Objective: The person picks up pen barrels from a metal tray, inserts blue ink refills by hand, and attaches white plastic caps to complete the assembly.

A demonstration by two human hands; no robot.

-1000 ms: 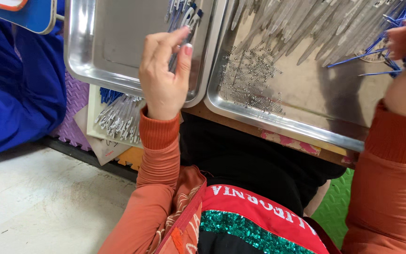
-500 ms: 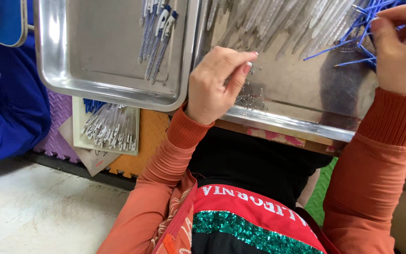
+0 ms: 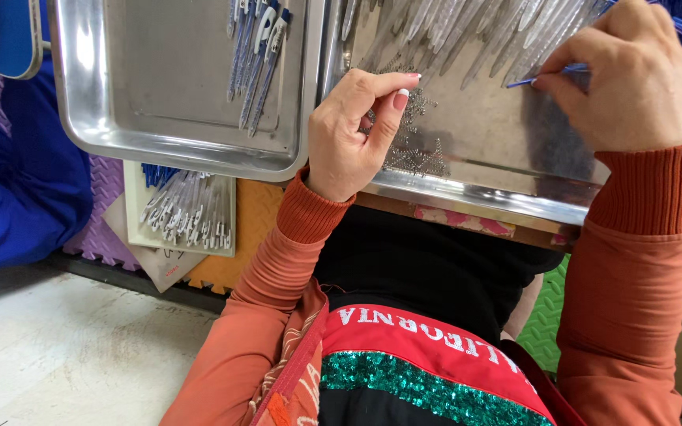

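Over the right-hand steel tray (image 3: 515, 189), the right hand (image 3: 633, 79) pinches a thin blue refill (image 3: 550, 75) between thumb and fingertips. The left hand (image 3: 353, 130) hovers with fingertips pinched above the small springs (image 3: 420, 154); whether it grips one, I cannot tell.

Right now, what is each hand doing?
Left hand: fingers pinched together over the small springs, contents hidden.
Right hand: closed on a blue refill.

Left hand (image 3: 350, 134) curled, fingers (image 3: 392, 110) pinched; right hand (image 3: 633, 79) likewise pinching
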